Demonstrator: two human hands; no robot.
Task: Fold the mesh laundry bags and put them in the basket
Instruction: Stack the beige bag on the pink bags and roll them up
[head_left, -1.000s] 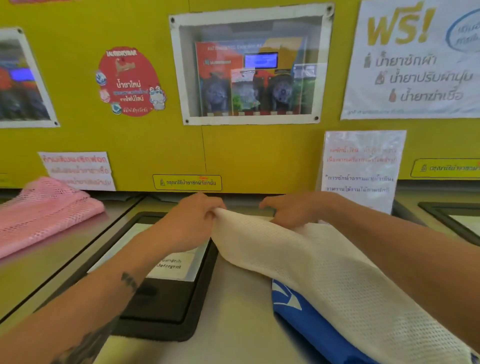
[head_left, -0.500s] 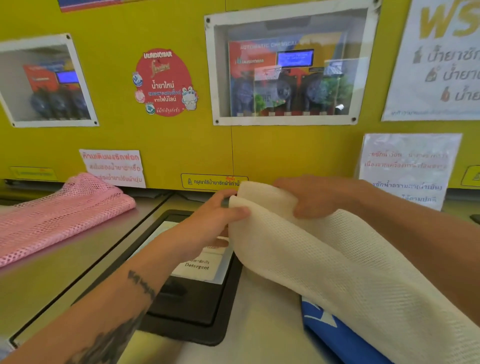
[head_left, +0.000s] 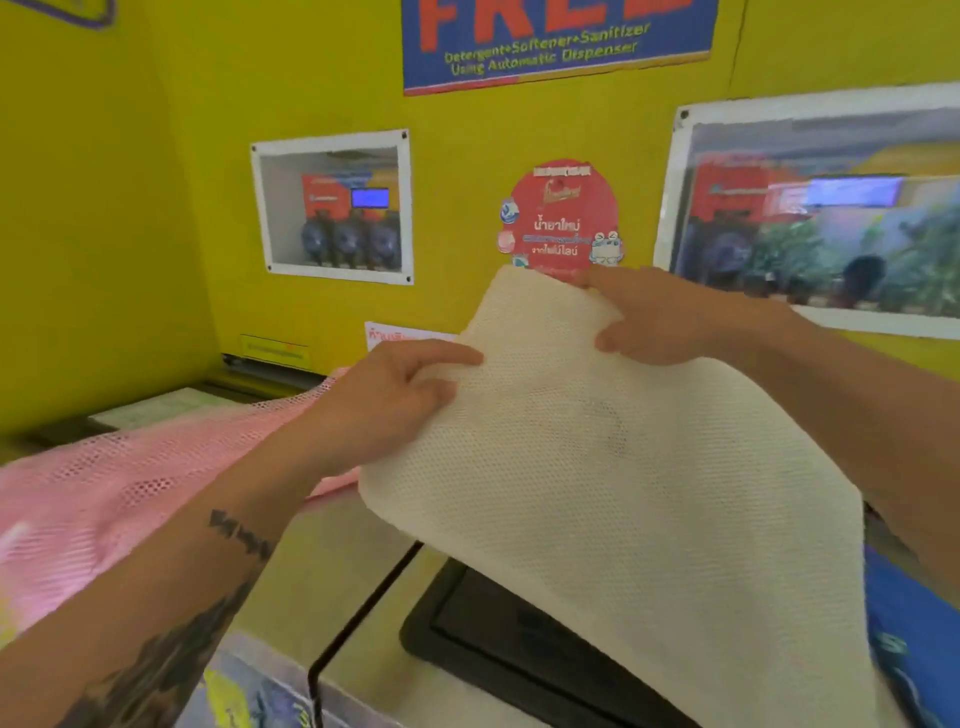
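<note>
A cream-white mesh laundry bag (head_left: 623, 493) fills the centre and lower right of the frame, lifted off the metal machine top (head_left: 332, 566) and hanging in a soft slope toward the lower right corner. The left hand (head_left: 395, 405) pinches its left edge near the middle of the frame, fingers on top of the cloth. The right hand (head_left: 670, 317) grips the upper corner — thumb in front, fingers behind. Both hands are closed on the fabric.

The bag looks very light and limp; it will sag and not keep any shape by itself, so I think the corners and edges are the best places to hold it. A pink mesh laundry bag (head_left: 130, 483) lies folded at the left of the frame. No basket is visible here — only a blue item (head_left: 914, 623) at the lower right edge.
</note>
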